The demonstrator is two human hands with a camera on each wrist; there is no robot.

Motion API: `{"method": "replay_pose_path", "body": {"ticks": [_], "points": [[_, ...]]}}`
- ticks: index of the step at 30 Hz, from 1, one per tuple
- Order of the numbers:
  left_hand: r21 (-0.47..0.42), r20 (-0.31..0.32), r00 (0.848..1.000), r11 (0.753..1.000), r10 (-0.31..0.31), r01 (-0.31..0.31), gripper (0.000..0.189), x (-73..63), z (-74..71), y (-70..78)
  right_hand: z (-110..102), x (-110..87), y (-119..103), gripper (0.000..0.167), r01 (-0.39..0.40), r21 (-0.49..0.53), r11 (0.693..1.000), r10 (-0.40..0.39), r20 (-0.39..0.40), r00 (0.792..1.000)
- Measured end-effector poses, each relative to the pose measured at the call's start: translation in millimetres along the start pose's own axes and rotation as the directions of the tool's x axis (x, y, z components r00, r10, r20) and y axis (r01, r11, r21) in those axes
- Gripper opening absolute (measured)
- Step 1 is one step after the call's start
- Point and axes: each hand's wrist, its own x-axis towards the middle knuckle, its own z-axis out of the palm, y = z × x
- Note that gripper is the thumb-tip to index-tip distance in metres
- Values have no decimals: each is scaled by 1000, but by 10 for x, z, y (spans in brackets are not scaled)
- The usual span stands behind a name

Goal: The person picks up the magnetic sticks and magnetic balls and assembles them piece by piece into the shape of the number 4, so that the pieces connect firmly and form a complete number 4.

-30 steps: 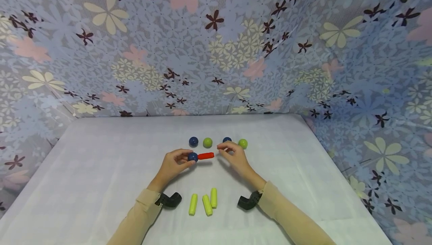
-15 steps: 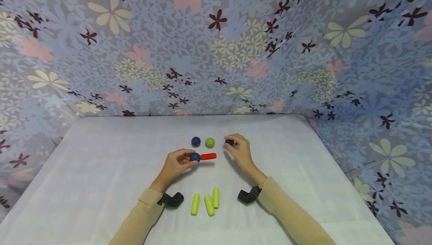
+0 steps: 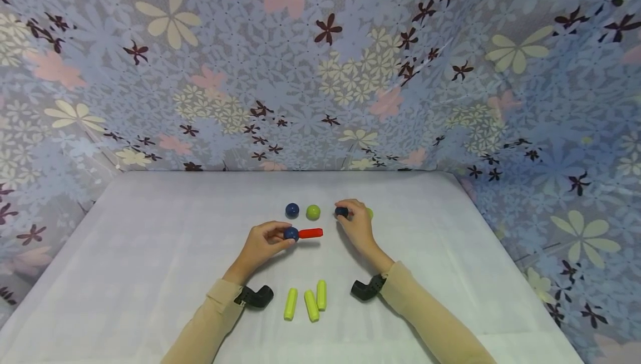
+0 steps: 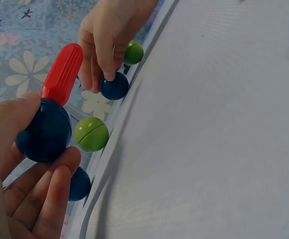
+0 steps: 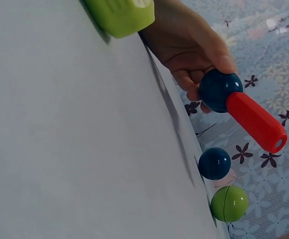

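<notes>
My left hand (image 3: pixel 262 244) holds a dark blue ball (image 3: pixel 291 234) between thumb and fingers, raised over the table. From that ball a red ridged stick (image 3: pixel 311 233) sticks out to the right, joined to it; the left wrist view shows the same red stick (image 4: pixel 64 74) tilted up. Farther back, my right hand (image 3: pixel 358 230) pinches a second dark blue ball (image 3: pixel 341 211), which the left wrist view shows low at the table surface under the fingertips. A green ball (image 3: pixel 370 214) is partly hidden behind the right hand.
Another blue ball (image 3: pixel 292 210) and a green ball (image 3: pixel 312 212) stand in the back row. Several yellow-green sticks, (image 3: pixel 290 304) among them, lie near the front between the forearms. A floral cloth (image 3: pixel 280 74) hangs behind the white table (image 3: pixel 165 252).
My right hand has moved a little right and back, from hovering in front of the second blue ball to pinching it. The left hand keeps its hold on the ball with the red stick.
</notes>
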Motion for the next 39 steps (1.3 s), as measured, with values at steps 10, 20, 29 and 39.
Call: {"method": "replay_pose_path", "body": {"ticks": [10, 20, 29, 39], "points": [[4, -10, 1000, 1000, -5, 5, 36, 7, 7, -10, 6, -40, -5, 31, -10, -41, 999, 12, 67, 998], [32, -19, 1000, 999, 9, -8, 37, -2, 11, -5, -10, -78, -23, 33, -15, -56, 998, 21, 102, 995], [28, -20, 1000, 1000, -3, 4, 37, 3, 9, 4, -37, -111, -27, 34, 33, 35, 999, -36, 106, 994], [39, -36, 999, 999, -4, 5, 38, 18, 30, -149, -99, -211, -61, 35, 49, 135, 990, -68, 140, 988]]}}
